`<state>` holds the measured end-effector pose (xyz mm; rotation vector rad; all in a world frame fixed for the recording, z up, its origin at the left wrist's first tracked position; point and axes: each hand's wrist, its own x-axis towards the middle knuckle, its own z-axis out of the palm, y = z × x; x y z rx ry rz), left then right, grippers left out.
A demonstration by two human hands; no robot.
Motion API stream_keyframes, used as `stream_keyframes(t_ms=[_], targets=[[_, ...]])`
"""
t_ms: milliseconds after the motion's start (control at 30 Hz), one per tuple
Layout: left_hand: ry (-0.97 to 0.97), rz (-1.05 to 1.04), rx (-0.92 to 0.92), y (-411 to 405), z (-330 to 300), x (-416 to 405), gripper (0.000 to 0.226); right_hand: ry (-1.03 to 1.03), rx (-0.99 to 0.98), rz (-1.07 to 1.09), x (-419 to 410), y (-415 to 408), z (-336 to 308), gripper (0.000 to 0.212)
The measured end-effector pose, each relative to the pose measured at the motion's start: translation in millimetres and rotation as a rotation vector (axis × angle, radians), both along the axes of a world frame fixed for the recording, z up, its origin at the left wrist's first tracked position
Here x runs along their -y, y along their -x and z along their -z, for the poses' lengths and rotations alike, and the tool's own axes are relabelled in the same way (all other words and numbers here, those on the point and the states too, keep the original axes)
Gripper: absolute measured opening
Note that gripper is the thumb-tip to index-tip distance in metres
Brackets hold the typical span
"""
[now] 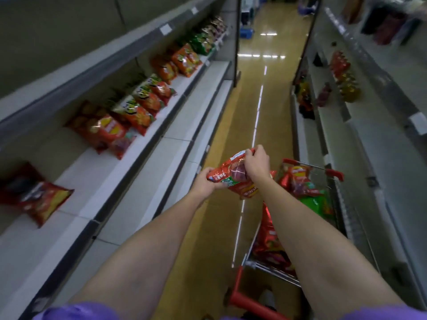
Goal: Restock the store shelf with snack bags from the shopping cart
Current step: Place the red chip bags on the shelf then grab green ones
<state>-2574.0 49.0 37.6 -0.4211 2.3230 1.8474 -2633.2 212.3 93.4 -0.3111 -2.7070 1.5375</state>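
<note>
Both hands hold one red snack bag (233, 175) in mid-air over the aisle floor. My left hand (204, 183) grips its lower left end. My right hand (258, 163) pinches its upper right edge from above. Below and to the right stands the shopping cart (335, 174), red-trimmed, with several red and green snack bags (300, 181) inside. The store shelf (147, 144) runs along the left, white and sloped. Rows of red and orange snack bags (138, 109) lie on it, and a single dark red bag (37, 197) lies apart at the near end.
A lower white shelf (184, 153) steps out below the stocked one. A second shelving unit (369, 139) with a few products lines the right side, close to the cart. The yellow aisle floor (247, 107) stretches ahead, with a blue crate (246, 33) far off.
</note>
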Motion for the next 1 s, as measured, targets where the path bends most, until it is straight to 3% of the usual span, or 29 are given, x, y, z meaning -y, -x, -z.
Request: stream_keyframes(t_ms=[133, 200, 267, 400, 700, 1000], targets=[[-0.171, -0.171, -0.007, -18, -20, 52, 0.052, 0.149, 0.072, -0.042, 50, 2, -7, 0.018], [-0.244, -0.269, -0.016, -24, -28, 72, 0.052, 0.233, 0.144, -0.096, 72, 9, -3, 0.028], [-0.294, -0.377, -0.023, -32, -32, 88, 0.055, 0.298, 0.251, -0.165, 92, 14, 5, 0.038], [-0.332, -0.61, 0.011, -58, -41, 120, 0.055, 0.415, 0.366, -0.356, 138, -7, 2, 0.038], [-0.257, -1.173, -0.025, -144, -38, 186, 0.024, 0.176, 0.495, -0.982, 218, -80, 33, 0.077], [-0.252, -1.23, -0.028, -196, -48, 255, 0.028, 0.039, 0.48, -1.182, 319, -113, 21, 0.098]])
